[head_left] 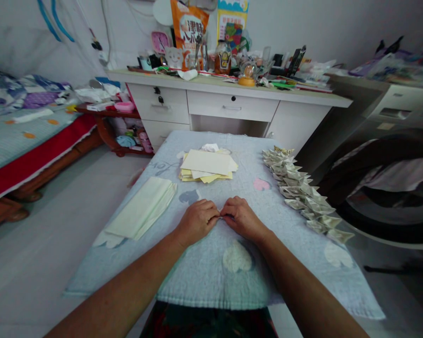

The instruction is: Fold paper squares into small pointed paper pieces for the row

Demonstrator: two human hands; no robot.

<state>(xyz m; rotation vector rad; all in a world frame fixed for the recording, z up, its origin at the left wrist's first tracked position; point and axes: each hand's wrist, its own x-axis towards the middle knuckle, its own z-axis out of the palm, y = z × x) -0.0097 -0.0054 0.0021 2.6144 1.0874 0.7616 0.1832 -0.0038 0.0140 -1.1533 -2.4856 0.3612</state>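
My left hand [199, 219] and my right hand [242, 217] meet over the middle of the cloth-covered table, fingertips pinched close together. A small pale bit shows between them, mostly hidden by the fingers, so I cannot make out what it is. Beyond the hands lies a stack of cream and yellow paper sheets [206, 162]. To the left is a flat pile of long pale-green paper [141, 209]. Several folded paper pieces with pointed ends [298, 188] stand in rows along the right side.
A light blue patterned cloth [204, 281] covers the table. Behind it stands a white desk [232, 105] crowded with jars and packets. A washing machine [391, 112] is at the right, a bed [31, 141] at the left.
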